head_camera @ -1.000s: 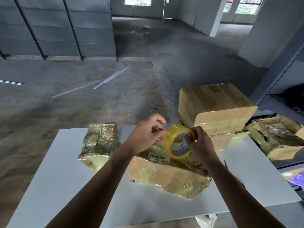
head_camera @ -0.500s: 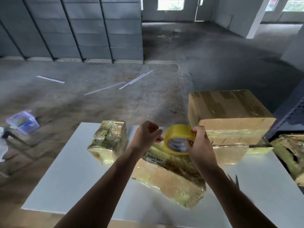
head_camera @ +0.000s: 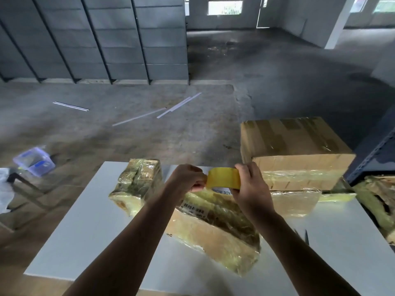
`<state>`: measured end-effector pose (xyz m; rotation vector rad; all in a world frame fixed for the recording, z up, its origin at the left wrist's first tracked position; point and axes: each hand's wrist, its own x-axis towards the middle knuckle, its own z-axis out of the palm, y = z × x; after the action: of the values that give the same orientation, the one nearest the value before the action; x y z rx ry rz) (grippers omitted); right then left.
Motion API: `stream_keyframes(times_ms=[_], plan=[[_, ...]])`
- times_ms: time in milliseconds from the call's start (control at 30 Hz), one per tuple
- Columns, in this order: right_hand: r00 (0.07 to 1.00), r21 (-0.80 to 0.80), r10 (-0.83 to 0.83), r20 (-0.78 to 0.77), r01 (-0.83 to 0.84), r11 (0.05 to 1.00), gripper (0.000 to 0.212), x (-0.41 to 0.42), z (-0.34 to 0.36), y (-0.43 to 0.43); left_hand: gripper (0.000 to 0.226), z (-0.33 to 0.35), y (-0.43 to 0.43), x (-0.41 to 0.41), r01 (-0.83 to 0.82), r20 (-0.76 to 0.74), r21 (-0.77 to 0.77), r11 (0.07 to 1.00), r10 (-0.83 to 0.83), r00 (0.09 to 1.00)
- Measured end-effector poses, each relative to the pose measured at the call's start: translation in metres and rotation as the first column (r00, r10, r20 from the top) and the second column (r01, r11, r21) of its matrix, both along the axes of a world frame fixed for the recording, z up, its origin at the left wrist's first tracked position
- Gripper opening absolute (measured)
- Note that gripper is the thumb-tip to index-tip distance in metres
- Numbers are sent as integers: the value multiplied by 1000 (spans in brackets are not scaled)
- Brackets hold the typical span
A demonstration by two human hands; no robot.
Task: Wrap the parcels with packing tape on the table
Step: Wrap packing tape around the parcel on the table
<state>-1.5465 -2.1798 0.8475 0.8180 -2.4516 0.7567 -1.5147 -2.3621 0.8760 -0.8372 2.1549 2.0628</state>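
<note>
A yellow roll of packing tape (head_camera: 223, 178) hangs above the white table (head_camera: 85, 227), edge-on to me. My right hand (head_camera: 252, 189) grips the roll from the right. My left hand (head_camera: 188, 178) pinches at the roll's left edge with curled fingers. Under both hands lies a long tape-wrapped parcel (head_camera: 215, 231) with a barcode label. A smaller wrapped parcel (head_camera: 136, 184) sits at the table's back left. A big cardboard box (head_camera: 295, 154) rests on a flat wrapped parcel (head_camera: 295, 199) at the back right.
Dark scissors (head_camera: 304, 237) lie on the table by my right forearm. More wrapped parcels (head_camera: 378, 201) fill a shelf at the right. A clear plastic box (head_camera: 34, 161) stands on the concrete floor at the left, with white strips (head_camera: 171, 107) farther off.
The roll has turned from showing its open core to edge-on. My view has swung left, so the floor and plastic box at the left came into sight. Both hands stay on the roll.
</note>
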Motion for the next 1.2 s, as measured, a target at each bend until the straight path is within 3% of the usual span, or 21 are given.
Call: stream_keyframes(times_ms=[100,200,300,500,700,800,867,933,1000,1100,1200], plan=[[989,-11,-38,140,40,999,51,-4,1,-8,21,-3,-7,-9,-11,0,-33,999,11,1000],[916,-95,-34,399,78,992,48,-11,2,-16,23,-5,-15,-18,16,11,-83,996,-15,1000],[857,-127,18,515,55,990,53,-14,8,-21,21,-5,-22,-24,50,-6,-177,983,-51,999],[927,-29,-1,375,13,999,56,-2,17,-33,20,-13,-37,-30,116,3,-182,976,-117,993],[982,221,-99,158,63,973,48,4,24,-43,25,-24,-51,-31,122,-32,-108,987,-127,991],[985,351,-137,101,93,932,52,1,28,-46,28,-24,-58,-31,64,-91,-149,987,-78,993],[984,484,-150,97,85,871,53,0,30,-44,30,-17,-69,-32,37,-156,-140,989,-59,986],[975,540,-153,159,43,840,54,-2,30,-41,26,-9,-77,-31,114,-154,-185,976,-144,978],[961,487,-107,254,-31,873,62,-4,29,-41,24,-6,-82,-27,151,-123,-197,969,-178,976],[894,277,26,447,-166,946,70,-8,29,-37,21,-9,-83,-20,137,-137,-120,983,-153,979],[840,131,105,532,-204,970,67,-7,27,-26,20,-14,-90,-13,27,-147,-136,990,-47,988]])
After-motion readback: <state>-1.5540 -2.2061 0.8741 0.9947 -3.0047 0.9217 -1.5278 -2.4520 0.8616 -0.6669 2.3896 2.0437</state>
